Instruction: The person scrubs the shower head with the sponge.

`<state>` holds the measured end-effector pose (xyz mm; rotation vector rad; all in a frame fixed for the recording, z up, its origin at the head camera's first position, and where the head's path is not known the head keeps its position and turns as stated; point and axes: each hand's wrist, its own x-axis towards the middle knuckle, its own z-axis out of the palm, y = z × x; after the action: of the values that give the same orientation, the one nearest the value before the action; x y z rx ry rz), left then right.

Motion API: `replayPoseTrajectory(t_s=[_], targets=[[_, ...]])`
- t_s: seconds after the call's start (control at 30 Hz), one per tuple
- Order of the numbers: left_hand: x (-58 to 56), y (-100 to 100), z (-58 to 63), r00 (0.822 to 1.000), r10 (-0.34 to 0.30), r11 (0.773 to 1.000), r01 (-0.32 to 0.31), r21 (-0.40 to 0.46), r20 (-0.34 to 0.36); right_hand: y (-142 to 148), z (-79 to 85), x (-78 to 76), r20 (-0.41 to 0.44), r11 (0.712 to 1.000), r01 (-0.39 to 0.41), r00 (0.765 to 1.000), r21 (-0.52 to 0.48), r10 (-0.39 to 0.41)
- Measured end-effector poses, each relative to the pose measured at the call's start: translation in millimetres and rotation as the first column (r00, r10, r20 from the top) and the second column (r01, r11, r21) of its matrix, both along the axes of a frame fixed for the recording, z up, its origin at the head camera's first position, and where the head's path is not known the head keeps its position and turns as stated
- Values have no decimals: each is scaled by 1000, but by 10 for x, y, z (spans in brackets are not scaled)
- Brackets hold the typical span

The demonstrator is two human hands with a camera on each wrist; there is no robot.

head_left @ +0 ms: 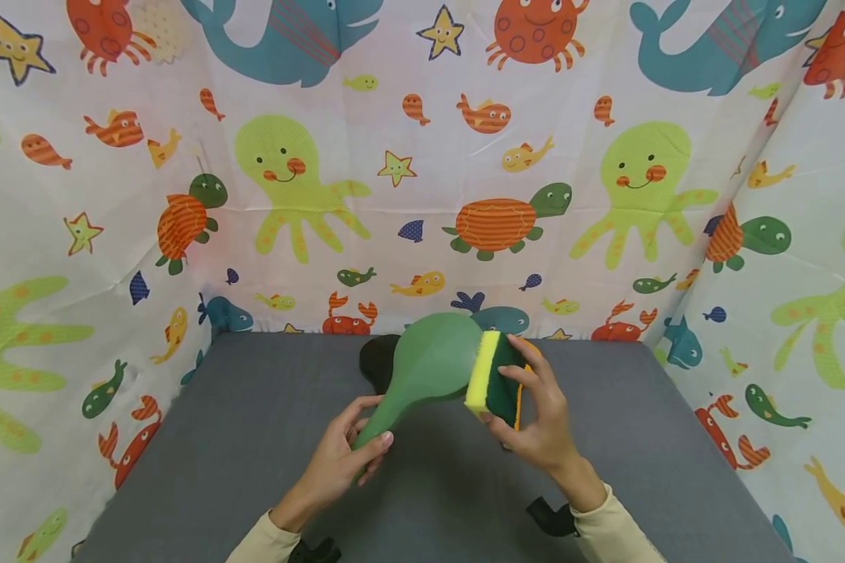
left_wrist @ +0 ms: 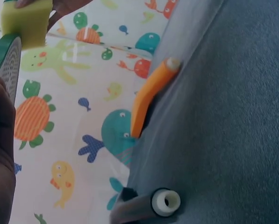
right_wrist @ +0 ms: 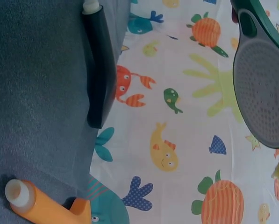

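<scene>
My left hand (head_left: 338,453) grips the handle of a green handheld shower head (head_left: 433,356), thumb on the near side. It is raised above the grey table, its smooth green back towards the head camera. In the right wrist view its grey, dotted spray face (right_wrist: 263,88) shows. A yellow sponge (head_left: 486,371) with a dark green scouring layer is held between the thumb and fingers of my right hand (head_left: 545,414). The sponge's yellow side meets the right edge of the shower head. Part of the left hand appears dark at the edge of the left wrist view.
A black shower head (right_wrist: 102,70) and an orange one (left_wrist: 151,95), both with white connector ends, lie on the grey cloth-covered table (head_left: 267,422) towards the back. Behind and at both sides hangs a white curtain (head_left: 408,211) printed with sea animals. Dark straps (head_left: 552,516) show near the wrists.
</scene>
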<state>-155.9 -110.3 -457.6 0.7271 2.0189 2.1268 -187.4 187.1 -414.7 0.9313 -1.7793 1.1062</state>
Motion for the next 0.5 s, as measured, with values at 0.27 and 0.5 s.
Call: replayPoseTrajectory(t_s=[0.27,0.5], targets=[[-1,-63,-41,999,-29,999,28,-20,-40,10,198,125,83,999,-36,996,-5,36],[10,-10,-32,1000,-14,999,15,-29,26,103,-41,-31,138,1000,20,990,-8,-19]])
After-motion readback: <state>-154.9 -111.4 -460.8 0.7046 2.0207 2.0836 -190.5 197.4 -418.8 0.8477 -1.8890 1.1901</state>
